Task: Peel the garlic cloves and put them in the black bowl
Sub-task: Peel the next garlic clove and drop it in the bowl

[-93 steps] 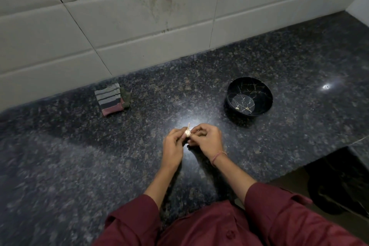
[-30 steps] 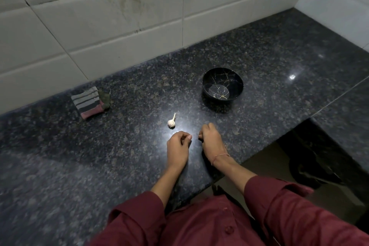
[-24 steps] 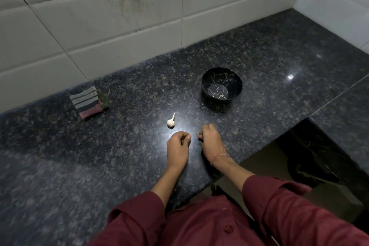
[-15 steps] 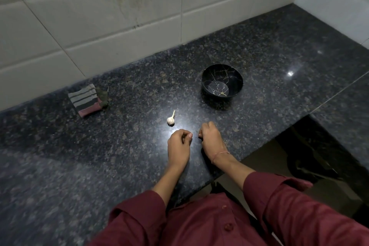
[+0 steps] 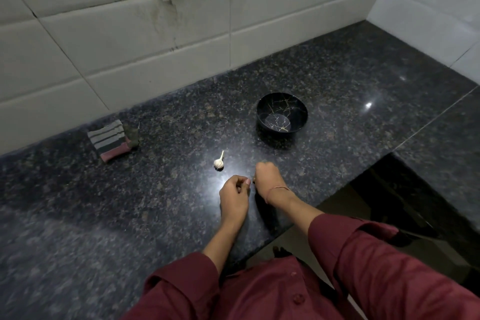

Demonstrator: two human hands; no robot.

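Lower centre: left hand (image 5: 233, 197) and right hand (image 5: 267, 179) are resting side by side on the counter (image 5: 155, 202), fingers curled; whether either is pinching anything cannot be told. Just beyond, the garlic bulb (image 5: 218, 163) is lying; farther right, the black bowl (image 5: 260, 114) is standing.

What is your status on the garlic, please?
Left hand and right hand curled, close together; contents too small to tell. Garlic bulb lies on counter beyond them, untouched. Black bowl holds no cloves. Nothing between bulb and bowl.
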